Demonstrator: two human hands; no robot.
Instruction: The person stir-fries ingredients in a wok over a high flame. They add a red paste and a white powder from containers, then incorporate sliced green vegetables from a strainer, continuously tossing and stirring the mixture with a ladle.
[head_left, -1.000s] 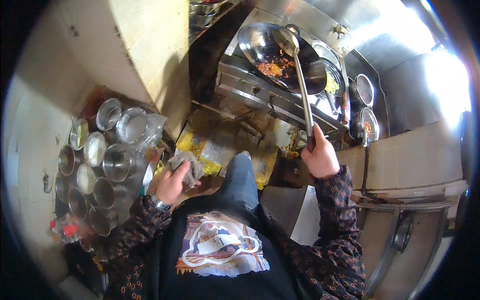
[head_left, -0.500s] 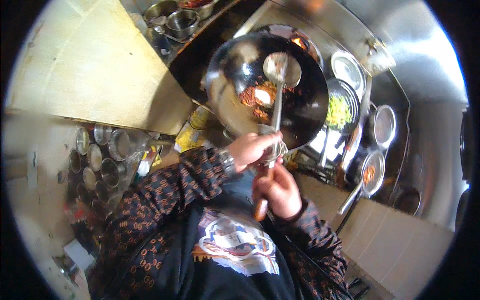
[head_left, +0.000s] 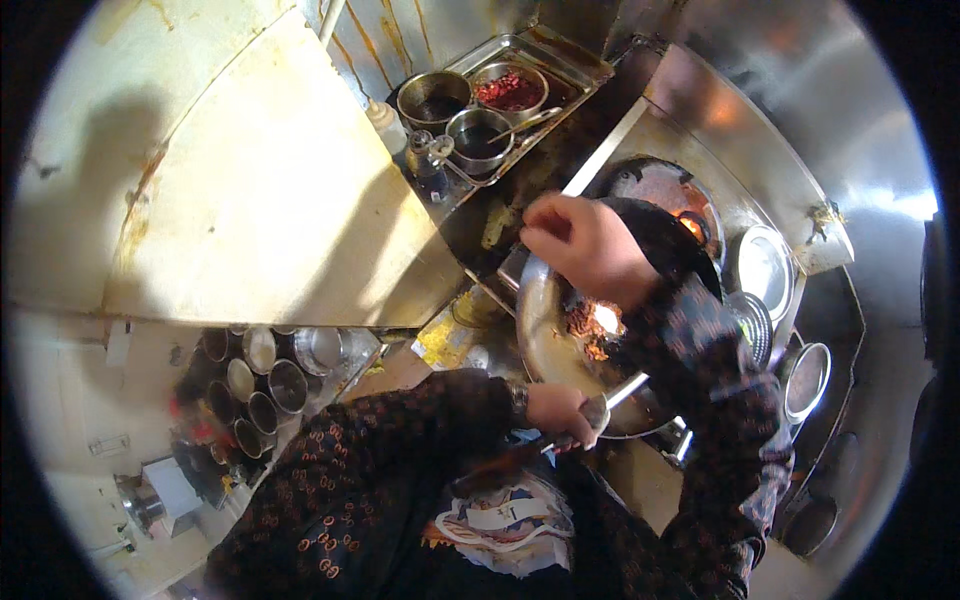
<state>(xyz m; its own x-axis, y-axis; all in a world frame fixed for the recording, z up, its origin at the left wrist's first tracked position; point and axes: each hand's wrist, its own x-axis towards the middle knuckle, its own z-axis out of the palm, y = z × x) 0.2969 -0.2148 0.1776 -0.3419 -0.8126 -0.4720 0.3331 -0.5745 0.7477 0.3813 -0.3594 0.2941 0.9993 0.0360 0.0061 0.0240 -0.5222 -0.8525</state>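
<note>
My left hand (head_left: 563, 412) is closed round the ladle (head_left: 628, 388) in front of my body. Its wooden handle end points back toward my shirt, and its bowl is hidden behind my right forearm. A bit of greyish cloth (head_left: 596, 413) bunches at the same hand. Over the wok (head_left: 545, 320) hangs my right hand (head_left: 590, 245), its fingers curled in. Whatever those fingers hold, if anything, is hidden. Dark reddish-brown food (head_left: 590, 322) with a white heap (head_left: 607, 318) lies in the wok, partly covered by my right arm.
Beyond the wok a metal tray (head_left: 575, 85) carries several pots, one with red contents (head_left: 510, 92). Flame (head_left: 692, 226) shows at a back burner (head_left: 650, 182). Pans (head_left: 806, 382) stand at the right. A pale board (head_left: 270, 190) and several metal cups (head_left: 287, 385) are at the left.
My right hand has left the ladle handle and risen over the wok's far side. The ladle has swung low and rightward in my left hand. The view has shifted left, showing more of the tray.
</note>
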